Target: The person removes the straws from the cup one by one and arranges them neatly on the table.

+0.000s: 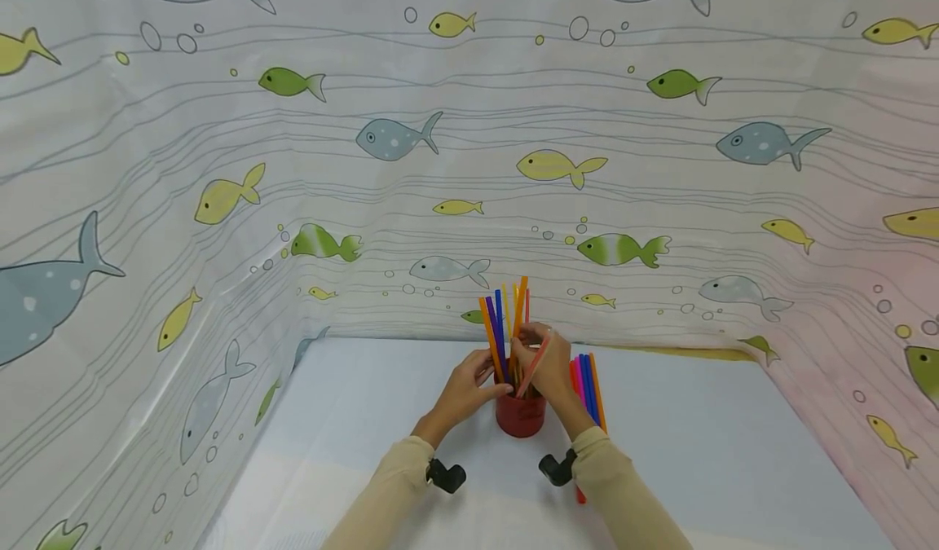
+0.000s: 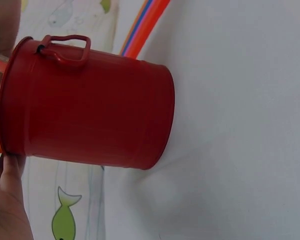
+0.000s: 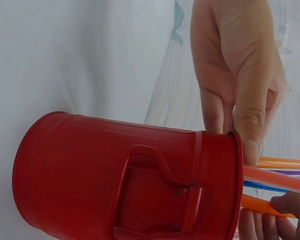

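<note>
A small red metal bucket [image 1: 520, 420] with a wire side handle stands upright on the table. Orange, purple, blue, yellow and red sticks [image 1: 500, 322], long and thin, lean up out of it. My left hand [image 1: 460, 389] holds the bucket at its rim; in the right wrist view its thumb [image 3: 251, 130] lies on the rim edge, other fingers behind. Over the opening, my right hand [image 1: 550, 363] pinches an orange stick [image 3: 260, 205] low down, close to the rim. A pale red stick [image 1: 534, 363] slants across in front of that hand.
On the white tabletop [image 1: 704, 444], right of the bucket, several red, pink, blue and orange sticks [image 1: 587, 379] lie side by side, partly under my right forearm. A fish-patterned sheet [image 1: 469, 167] rises behind and at both sides.
</note>
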A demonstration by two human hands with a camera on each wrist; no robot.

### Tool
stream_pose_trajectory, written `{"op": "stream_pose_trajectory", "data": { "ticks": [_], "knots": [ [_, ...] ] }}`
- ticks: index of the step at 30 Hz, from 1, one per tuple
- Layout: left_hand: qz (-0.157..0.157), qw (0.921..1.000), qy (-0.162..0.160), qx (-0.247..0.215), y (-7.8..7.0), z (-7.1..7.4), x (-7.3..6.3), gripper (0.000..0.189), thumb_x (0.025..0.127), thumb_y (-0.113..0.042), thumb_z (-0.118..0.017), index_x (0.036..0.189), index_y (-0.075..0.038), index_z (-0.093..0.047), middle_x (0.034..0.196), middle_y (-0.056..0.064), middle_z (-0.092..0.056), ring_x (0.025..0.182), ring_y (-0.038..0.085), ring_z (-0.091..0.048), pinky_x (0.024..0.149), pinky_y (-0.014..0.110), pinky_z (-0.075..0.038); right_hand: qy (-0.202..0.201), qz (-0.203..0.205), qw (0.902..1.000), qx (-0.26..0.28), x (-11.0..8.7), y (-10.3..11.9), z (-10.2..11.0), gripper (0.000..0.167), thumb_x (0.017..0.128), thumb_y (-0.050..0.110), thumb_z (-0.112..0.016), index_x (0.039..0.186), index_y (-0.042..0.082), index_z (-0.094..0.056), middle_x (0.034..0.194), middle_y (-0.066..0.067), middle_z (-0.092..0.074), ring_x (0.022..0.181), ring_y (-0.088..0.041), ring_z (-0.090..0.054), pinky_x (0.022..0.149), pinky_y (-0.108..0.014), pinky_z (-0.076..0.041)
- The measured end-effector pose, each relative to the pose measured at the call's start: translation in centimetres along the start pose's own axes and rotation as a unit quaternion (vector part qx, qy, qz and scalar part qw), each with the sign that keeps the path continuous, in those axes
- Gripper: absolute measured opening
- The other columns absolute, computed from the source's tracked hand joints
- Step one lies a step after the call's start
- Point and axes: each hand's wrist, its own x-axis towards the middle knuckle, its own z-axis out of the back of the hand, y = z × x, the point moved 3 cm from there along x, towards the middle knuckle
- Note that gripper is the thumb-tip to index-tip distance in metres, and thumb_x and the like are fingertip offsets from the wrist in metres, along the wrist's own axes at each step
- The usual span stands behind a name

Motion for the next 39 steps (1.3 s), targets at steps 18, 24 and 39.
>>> {"op": "stream_pose_trajectory", "data": {
  "ticks": [18, 24, 39],
  "knots": [
    [0.014, 0.9998, 0.001, 0.014, 0.2, 0.2, 0.1, 0.070, 0.082, -0.024, -0.079, 0.143, -0.011, -0.047, 0.128, 0.004, -0.052, 0.125, 0.017, -0.053, 0.102, 0.026, -0.044, -0.059, 0.082, 0.9867, 0.128, 0.8, 6.4, 4.0, 0.023, 0.086, -0.008, -0.069, 0.108, -0.015, -0.065, 0.097, -0.030, -0.066, 0.088, -0.042, -0.066, 0.077, -0.037, -0.060],
    [0.017, 0.9997, 0.000, 0.016, 0.2, 0.1, 0.0, 0.071, 0.082, -0.027, -0.079, 0.143, -0.009, -0.047, 0.130, 0.004, -0.052, 0.126, 0.018, -0.053, 0.102, 0.026, -0.044, -0.059, 0.070, 0.9856, 0.142, 1.2, 6.9, 5.2, 0.024, 0.086, -0.004, -0.071, 0.108, -0.012, -0.066, 0.098, -0.030, -0.066, 0.090, -0.041, -0.067, 0.078, -0.027, -0.059],
    [0.003, 0.9999, 0.006, -0.011, 0.4, 0.0, -0.1, 0.071, 0.082, -0.024, -0.078, 0.142, -0.002, -0.047, 0.131, 0.008, -0.051, 0.127, 0.020, -0.052, 0.102, 0.026, -0.044, -0.066, 0.041, 0.9830, 0.166, 1.7, 5.9, 8.6, 0.028, 0.086, -0.007, -0.070, 0.113, -0.013, -0.065, 0.100, -0.029, -0.066, 0.086, -0.024, -0.069, 0.082, -0.023, -0.057]
  ]
}}
